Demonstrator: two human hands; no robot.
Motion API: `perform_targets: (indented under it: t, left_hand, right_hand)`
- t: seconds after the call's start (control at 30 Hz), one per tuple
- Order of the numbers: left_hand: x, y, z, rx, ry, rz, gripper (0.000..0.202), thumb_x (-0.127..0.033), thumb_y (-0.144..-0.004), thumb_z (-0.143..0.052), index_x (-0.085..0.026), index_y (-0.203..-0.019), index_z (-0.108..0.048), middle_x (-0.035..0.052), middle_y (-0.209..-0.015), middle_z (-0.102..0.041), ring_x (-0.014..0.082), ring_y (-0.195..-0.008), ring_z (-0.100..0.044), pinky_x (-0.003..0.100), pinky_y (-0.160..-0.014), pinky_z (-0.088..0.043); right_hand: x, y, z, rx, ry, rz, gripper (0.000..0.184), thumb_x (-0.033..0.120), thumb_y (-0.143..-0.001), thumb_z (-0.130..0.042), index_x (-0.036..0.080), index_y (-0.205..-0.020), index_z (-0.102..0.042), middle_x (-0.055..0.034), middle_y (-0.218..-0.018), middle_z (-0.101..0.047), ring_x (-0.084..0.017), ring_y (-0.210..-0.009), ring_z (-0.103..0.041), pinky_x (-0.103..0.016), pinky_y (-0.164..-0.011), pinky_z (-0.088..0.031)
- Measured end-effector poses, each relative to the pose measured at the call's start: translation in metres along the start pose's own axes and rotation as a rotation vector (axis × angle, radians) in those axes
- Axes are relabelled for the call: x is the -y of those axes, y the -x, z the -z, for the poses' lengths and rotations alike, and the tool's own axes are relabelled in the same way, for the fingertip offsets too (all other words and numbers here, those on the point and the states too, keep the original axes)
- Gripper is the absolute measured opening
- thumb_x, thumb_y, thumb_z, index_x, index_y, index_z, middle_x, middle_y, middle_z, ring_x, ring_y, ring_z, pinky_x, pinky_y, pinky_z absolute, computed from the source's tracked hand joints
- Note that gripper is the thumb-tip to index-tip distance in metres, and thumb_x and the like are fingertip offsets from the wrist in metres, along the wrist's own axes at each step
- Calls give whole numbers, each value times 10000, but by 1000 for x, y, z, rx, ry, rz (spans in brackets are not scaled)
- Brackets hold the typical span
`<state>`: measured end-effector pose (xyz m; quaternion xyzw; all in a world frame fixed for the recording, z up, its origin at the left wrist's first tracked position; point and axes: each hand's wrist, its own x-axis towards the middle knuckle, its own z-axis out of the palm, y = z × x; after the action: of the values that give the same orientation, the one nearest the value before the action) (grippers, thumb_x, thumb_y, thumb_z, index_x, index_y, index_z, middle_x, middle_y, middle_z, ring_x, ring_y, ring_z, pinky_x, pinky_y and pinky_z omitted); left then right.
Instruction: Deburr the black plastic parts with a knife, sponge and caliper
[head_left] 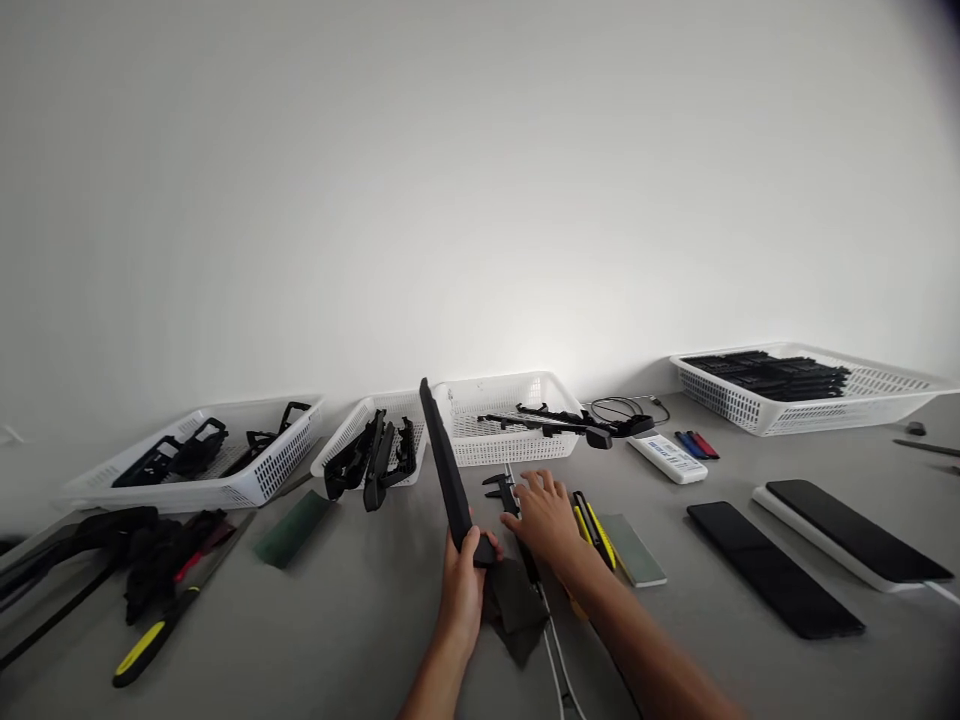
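Observation:
My left hand [463, 585] is closed round the lower end of a long black plastic strip [444, 460], which tilts up and away from me. My right hand [546, 515] lies over a caliper [504, 490] on the grey table, fingers spread and resting on it. A dark cloth-like pad [519, 605] lies just under both hands. Beside my right wrist are yellow-and-black cutters [596, 525] and a grey-green block [636, 550].
Three white baskets with black parts stand at the back [262, 470] [352, 440] [517, 390], a wide tray of black strips [862, 395] at the right. A remote [667, 458], pens [697, 444], two black slabs [772, 570] [855, 530], a yellow-handled tool [150, 640] and black gloves [161, 555] lie about.

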<state>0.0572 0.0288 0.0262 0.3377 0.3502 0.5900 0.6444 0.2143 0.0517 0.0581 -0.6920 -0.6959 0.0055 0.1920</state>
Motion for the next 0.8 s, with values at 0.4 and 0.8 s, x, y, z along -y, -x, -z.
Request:
perform_targets:
  t: [0.4,0.8]
  left_hand:
    - [-13,-3,2,-46,180,149,469,-618,-817,-851,-198,-950,-691,-14,-715,-553,144,-640,-548,265,-628,-503]
    - [3,2,3,-253,-414,-248,639,-532,-771,-878,-242,-1266,-596,88,-1178,-643,249,-924,-726,393,-780,-656]
  right_hand:
    - [-2,-23,-24,68,-5,-18,199,267,-978,-639,151,-1053,-783,-198,-1314,-703,-387,-1354,-510,-469,-1063,-380]
    - [-8,-23,-33,22,-235,-49,229,261,-910,-756,112,-1084,-745,-246,-1321,-707,-446,-1494,-408,-513,-1144,-321]
